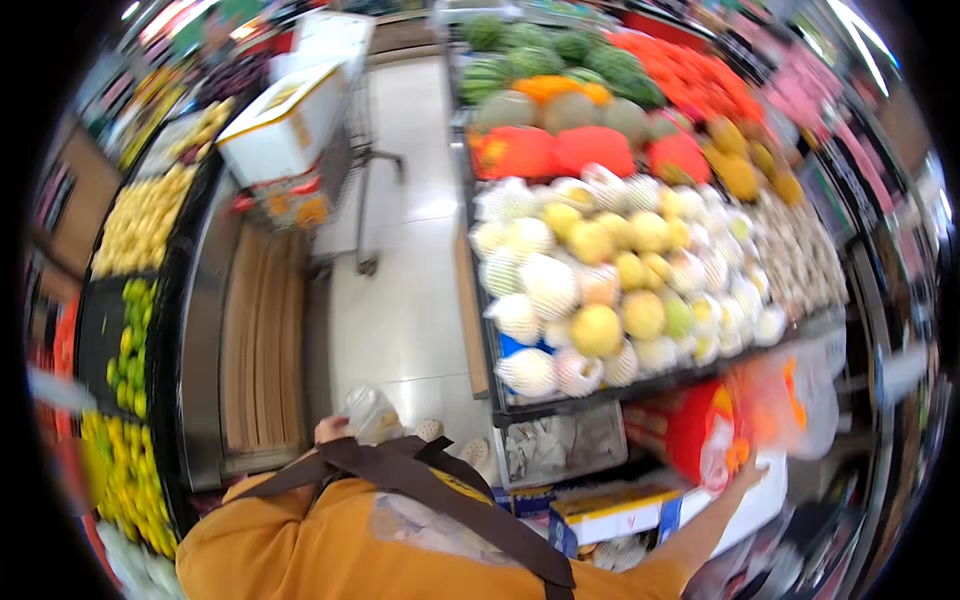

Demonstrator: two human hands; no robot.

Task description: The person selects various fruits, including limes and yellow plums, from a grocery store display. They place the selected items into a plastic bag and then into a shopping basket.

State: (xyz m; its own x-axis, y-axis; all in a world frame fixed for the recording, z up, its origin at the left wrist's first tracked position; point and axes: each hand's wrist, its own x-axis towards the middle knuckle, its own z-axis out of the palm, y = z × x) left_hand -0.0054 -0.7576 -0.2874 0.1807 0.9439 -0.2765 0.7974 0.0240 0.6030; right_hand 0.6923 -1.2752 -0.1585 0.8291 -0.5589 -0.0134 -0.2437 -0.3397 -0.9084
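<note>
My left hand is low in the aisle, closed around the neck of a clear plastic bag. Something pale yellow shows inside it. To the far right, my right hand reaches out beside a red plastic bag with orange and white parts, under the corner of the fruit stand. Blur hides whether its fingers grip the bag. Above it hang translucent plastic bags. Ahead, the fruit stand holds round yellow fruit, many pieces wrapped in white foam nets.
A metal cart carrying a white foam box stands in the aisle. Left runs a produce shelf with yellow fruit and green fruit. Watermelons lie at the stand's far end. Cardboard boxes sit below it.
</note>
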